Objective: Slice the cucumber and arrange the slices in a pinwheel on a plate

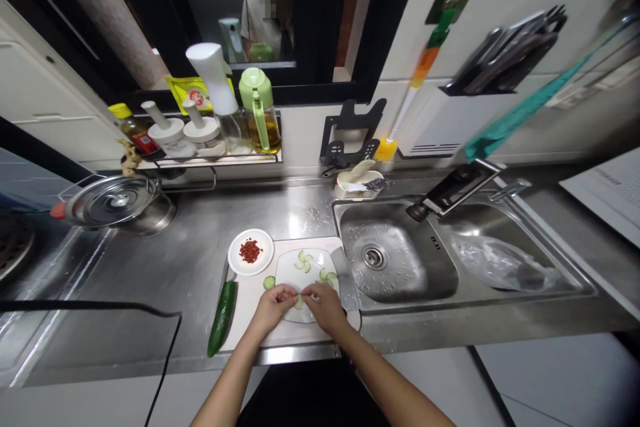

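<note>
**Cucumber garnish on the plate: partly laid, more slices to place**

You stand at a steel desk [190, 260] with a sink [400, 260] to your right. On the desk lies a pale cutting board [250, 320], and on it rests a white plate [306, 270], just beside the sink's rim. Two pinwheel groups of cucumber slices [303, 261] already sit on the plate, one near its middle and one toward its right edge; I judge these finished. A third group is in hand at the plate's near edge. The uncut part of the cucumber [223, 317] lies along the board's left edge, with what seems to be a knife [345, 277] on the board's right side. A small dish of chopped red chilli [251, 251] touches the board's far left corner and looks untouched. One loose slice [269, 282] waits on the board just left of the plate. Your left hand [273, 307] and right hand [325, 307] meet over the plate's near edge, fingertips pinched on thin slices; how many each holds cannot be told. Much of the plate remains bare.
</note>
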`<control>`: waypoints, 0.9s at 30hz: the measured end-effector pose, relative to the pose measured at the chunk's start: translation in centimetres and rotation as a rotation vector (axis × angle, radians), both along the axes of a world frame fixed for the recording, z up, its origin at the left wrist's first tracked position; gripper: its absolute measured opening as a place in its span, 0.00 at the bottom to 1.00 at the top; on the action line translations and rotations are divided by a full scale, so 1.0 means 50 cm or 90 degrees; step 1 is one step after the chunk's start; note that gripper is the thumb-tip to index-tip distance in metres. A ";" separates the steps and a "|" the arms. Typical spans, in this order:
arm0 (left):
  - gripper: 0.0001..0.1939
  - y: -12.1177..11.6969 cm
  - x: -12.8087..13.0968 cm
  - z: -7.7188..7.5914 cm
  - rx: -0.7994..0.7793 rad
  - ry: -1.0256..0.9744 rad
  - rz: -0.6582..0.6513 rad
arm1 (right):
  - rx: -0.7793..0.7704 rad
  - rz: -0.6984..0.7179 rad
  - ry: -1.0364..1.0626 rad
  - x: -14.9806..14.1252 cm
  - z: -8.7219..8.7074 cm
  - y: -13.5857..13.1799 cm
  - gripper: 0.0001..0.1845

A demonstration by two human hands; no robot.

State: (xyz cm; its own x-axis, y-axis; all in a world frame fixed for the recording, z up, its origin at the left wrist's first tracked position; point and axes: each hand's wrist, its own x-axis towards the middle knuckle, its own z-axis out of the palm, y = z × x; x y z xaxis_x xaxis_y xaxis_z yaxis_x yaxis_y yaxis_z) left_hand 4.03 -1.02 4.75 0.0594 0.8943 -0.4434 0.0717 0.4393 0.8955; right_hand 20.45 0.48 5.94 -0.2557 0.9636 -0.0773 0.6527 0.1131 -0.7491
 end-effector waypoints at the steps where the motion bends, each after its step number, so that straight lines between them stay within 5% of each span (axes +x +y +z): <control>1: 0.21 0.000 0.004 0.001 -0.017 -0.003 0.000 | -0.002 0.004 -0.002 0.003 0.002 0.000 0.07; 10: 0.26 -0.006 0.031 0.010 -0.302 -0.211 0.083 | 0.103 0.064 0.032 0.033 0.015 -0.023 0.07; 14: 0.22 0.002 0.035 -0.001 -0.259 -0.188 0.097 | 0.052 0.025 0.031 0.039 0.007 -0.033 0.07; 21: 0.19 0.006 0.039 -0.025 -0.138 -0.018 0.057 | -0.260 -0.158 0.074 0.032 -0.028 -0.040 0.04; 27: 0.08 0.006 0.049 -0.021 -0.017 0.242 -0.082 | -0.288 -0.181 0.027 0.023 -0.048 -0.048 0.09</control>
